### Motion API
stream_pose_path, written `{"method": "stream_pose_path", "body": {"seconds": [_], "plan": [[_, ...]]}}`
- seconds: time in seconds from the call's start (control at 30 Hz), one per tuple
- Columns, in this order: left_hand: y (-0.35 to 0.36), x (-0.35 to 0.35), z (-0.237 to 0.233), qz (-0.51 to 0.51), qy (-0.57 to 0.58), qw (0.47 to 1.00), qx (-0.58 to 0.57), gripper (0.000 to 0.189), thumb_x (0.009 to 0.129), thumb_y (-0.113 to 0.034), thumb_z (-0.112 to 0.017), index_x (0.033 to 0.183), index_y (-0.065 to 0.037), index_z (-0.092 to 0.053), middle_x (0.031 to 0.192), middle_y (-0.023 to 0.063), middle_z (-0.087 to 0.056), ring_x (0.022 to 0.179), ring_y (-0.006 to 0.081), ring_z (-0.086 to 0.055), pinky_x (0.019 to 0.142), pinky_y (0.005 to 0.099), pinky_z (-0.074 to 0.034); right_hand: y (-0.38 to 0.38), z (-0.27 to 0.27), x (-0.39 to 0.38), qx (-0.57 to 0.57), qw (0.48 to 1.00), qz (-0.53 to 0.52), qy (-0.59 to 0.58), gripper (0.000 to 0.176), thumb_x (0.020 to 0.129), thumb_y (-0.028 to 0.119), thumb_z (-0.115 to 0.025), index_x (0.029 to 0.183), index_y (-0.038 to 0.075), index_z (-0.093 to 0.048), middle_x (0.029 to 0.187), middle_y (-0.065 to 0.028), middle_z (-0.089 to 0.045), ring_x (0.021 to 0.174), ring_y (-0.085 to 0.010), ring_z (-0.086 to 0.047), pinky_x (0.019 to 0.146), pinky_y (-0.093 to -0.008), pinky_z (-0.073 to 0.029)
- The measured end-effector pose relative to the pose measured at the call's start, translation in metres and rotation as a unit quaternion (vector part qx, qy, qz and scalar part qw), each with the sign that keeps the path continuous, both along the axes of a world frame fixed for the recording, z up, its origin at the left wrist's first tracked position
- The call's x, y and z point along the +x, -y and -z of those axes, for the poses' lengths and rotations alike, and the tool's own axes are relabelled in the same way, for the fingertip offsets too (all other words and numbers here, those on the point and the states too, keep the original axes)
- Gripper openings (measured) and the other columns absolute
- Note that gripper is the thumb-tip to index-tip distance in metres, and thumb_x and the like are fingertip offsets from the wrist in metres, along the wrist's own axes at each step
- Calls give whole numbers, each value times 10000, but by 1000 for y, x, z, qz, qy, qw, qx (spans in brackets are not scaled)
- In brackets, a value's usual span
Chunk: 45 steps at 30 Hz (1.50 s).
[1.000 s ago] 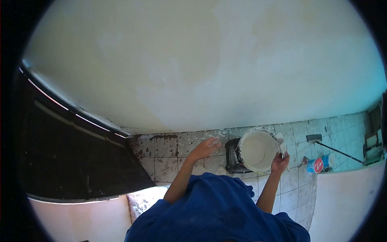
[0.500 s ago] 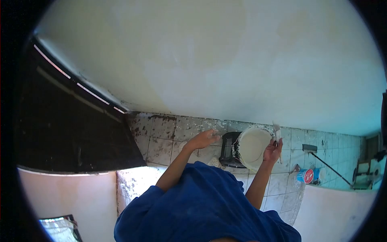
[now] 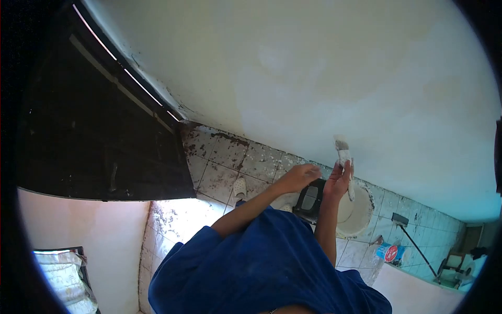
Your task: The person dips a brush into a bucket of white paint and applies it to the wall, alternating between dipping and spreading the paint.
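Observation:
A paint-smeared paintbrush (image 3: 343, 153) is gripped in my right hand (image 3: 339, 181), bristles pointing up close by the pale wall (image 3: 293, 94). Its white handle runs down past my fingers. Below and to the right stands a bucket (image 3: 369, 212) of whitish paint, partly covered by my right forearm. My left hand (image 3: 299, 179) is open and holds nothing, fingers loosely stretched toward my right hand. Under it, a black plastic object (image 3: 309, 201) sits against the bucket's left side.
Paint-spattered tiles (image 3: 219, 165) run along the wall's foot. My light perforated shoe (image 3: 239, 187) shows at left, near a dark door (image 3: 104, 125). A blue tub (image 3: 386, 252) and a long-handled floor brush (image 3: 400, 219) are off to the right.
My right hand has raised the paintbrush from beside the bucket up toward the wall. My left hand has moved right, closer to it. The view has tilted.

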<state>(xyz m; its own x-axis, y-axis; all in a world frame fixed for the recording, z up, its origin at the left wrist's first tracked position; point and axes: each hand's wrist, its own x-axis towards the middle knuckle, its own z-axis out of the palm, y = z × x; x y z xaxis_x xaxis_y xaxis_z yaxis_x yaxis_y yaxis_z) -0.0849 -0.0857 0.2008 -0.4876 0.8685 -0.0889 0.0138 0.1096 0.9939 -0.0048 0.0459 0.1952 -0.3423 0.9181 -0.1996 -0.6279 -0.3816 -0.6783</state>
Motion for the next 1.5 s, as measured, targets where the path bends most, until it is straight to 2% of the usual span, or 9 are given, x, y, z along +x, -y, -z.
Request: {"method": "stream_pose_path", "body": {"seconds": [0.27, 0.53, 0.73, 0.83, 0.93, 1.07, 1.23, 1.33, 1.5], "plan": [[13, -46, -29, -170, 21, 982, 80, 395, 902, -294, -573, 1104, 45, -588, 1048, 148, -635, 954, 186, -609, 815, 318, -479, 84, -33, -85, 131, 988, -38, 71, 316, 904, 93, -537, 1178, -34, -447, 1028, -125, -580, 915, -167, -574, 775, -276, -476], [53, -95, -30, -186, 164, 962, 115, 383, 871, -321, -617, 930, 56, -655, 799, 116, -678, 743, 131, -618, 693, 262, -481, 142, -23, -129, 185, 967, 17, 172, 363, 902, 79, -537, 1202, -71, -397, 1052, -139, -562, 948, -169, -554, 814, -287, -454], [70, -126, -1, -185, 192, 958, 108, 360, 880, -301, -607, 892, 55, -661, 781, 87, -672, 718, 92, -588, 655, 240, -461, 164, -5, -140, 298, 929, -45, 217, 457, 889, 66, -558, 1275, -63, -351, 1096, -135, -539, 1000, -193, -537, 839, -302, -455], [78, -142, -2, -194, 177, 962, 77, 327, 880, -281, -602, 943, 33, -665, 822, 60, -672, 735, 91, -593, 655, 238, -463, 171, -5, -127, 283, 927, -80, 235, 474, 889, 67, -553, 1308, -46, -363, 1141, -127, -527, 1022, -205, -531, 856, -316, -453], [83, -157, 6, -221, 170, 957, 84, 335, 870, -302, -609, 910, 25, -669, 779, 41, -654, 690, 84, -568, 614, 229, -441, 139, 43, -100, 185, 933, -222, 215, 488, 875, 80, -547, 1330, 2, -386, 1143, -94, -548, 996, -181, -564, 823, -298, -475], [88, -168, 11, -267, 140, 953, 39, 377, 866, -336, -612, 846, 36, -663, 689, 34, -620, 617, 83, -515, 579, 248, -418, 133, 14, -124, 31, 902, -341, 261, 416, 965, 314, -420, 1256, 22, -481, 1089, -96, -592, 960, -187, -595, 774, -307, -499], [99, -179, 23, -261, 79, 962, -18, 384, 872, -342, -605, 865, 39, -654, 676, 22, -602, 588, 87, -485, 556, 255, -401, 138, -14, -162, 46, 864, -431, 257, 369, 960, 336, -443, 1069, 15, -587, 872, -44, -624, 727, -115, -589, 676, -253, -496], [103, -178, 20, -289, 83, 953, -31, 378, 870, -328, -606, 891, 46, -650, 701, 39, -621, 607, 87, -498, 579, 258, -409, 125, 44, -176, 167, 828, -449, 291, 397, 949, 285, -456, 1145, -47, -550, 997, -83, -632, 823, -145, -594, 726, -261, -477], [123, -189, 38, -300, 115, 945, -59, 370, 879, -326, -590, 1002, 19, -638, 859, 55, -647, 747, 105, -571, 654, 256, -443, 145, 56, -191, 138, 829, -449, 304, 345, 936, 291, -464, 1061, -14, -565, 816, -55, -582, 703, -141, -540, 641, -272, -443]]}}
